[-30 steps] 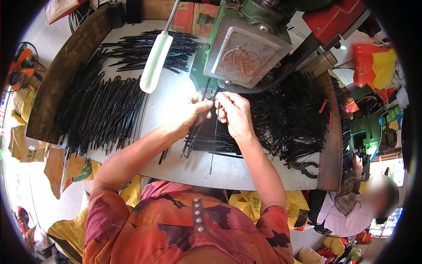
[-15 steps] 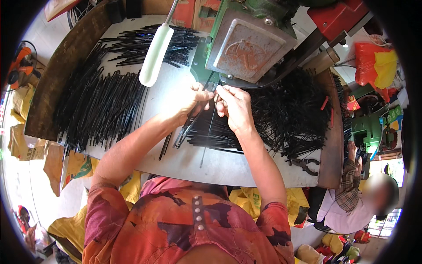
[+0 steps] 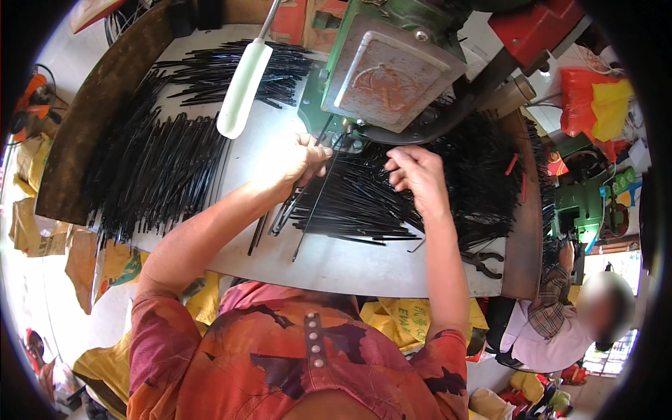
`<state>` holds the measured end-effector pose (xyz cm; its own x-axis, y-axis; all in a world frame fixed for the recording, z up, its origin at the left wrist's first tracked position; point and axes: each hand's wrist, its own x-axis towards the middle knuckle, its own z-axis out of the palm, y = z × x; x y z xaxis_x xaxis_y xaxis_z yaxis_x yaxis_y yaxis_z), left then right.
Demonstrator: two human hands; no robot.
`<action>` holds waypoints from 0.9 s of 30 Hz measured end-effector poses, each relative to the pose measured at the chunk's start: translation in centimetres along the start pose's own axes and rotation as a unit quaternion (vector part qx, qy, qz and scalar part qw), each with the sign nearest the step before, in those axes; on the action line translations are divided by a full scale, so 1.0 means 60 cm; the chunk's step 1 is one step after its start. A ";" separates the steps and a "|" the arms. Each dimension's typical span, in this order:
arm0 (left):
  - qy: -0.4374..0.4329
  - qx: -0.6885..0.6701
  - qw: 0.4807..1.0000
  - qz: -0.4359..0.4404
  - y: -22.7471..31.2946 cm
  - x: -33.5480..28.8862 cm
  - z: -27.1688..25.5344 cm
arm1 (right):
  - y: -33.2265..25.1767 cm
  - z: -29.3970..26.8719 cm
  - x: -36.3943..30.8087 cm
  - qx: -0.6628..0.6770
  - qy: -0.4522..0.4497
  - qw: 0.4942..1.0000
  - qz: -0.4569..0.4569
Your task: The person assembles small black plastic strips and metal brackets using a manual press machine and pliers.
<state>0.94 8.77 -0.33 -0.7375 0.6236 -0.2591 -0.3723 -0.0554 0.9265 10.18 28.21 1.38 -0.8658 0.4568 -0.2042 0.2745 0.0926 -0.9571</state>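
My left hand [image 3: 302, 159] is closed around a few thin black umbrella ribs [image 3: 281, 218], whose lower ends slant toward the table's near edge. Just right of it, another long black rib [image 3: 315, 203] runs down from under the head of a green machine [image 3: 315, 105]. Apart from the machine's working point, my right hand [image 3: 418, 175] hovers over a pile of black ribs [image 3: 357, 206]. Its fingers are curled in; anything between them is too small or hidden to make out.
More ribs lie in bundles at the left [image 3: 164, 171] and back [image 3: 238, 70]. A white lamp [image 3: 244, 91] hangs over the table. Pliers [image 3: 483, 263] rest at the right, by a brown raised rim [image 3: 526, 231]. Beyond it sits another person [image 3: 553, 329].
My right hand has left the spot beside my left hand under the machine and moved right, over the pile. My left hand stays near the machine with its ribs.
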 end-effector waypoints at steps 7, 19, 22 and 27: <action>0.025 0.153 0.988 -0.005 0.040 -0.022 -0.041 | 0.007 -0.065 0.000 -0.090 0.029 0.994 -0.046; 0.010 0.658 0.636 0.403 0.029 -0.076 -0.053 | 0.032 -0.025 0.013 -0.595 0.027 0.729 -0.338; -0.085 0.690 0.611 0.378 0.007 -0.057 0.006 | 0.025 -0.019 0.004 -0.627 0.023 0.694 -0.354; -0.092 0.690 0.594 0.403 -0.036 -0.007 0.024 | 0.020 -0.037 -0.014 -0.623 0.048 0.715 -0.313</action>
<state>2.88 9.75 -1.84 -0.2413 0.9097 0.3381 0.9702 0.2186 0.1042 12.18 29.89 0.84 -0.9660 0.0334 0.2562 0.0568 0.9948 0.0844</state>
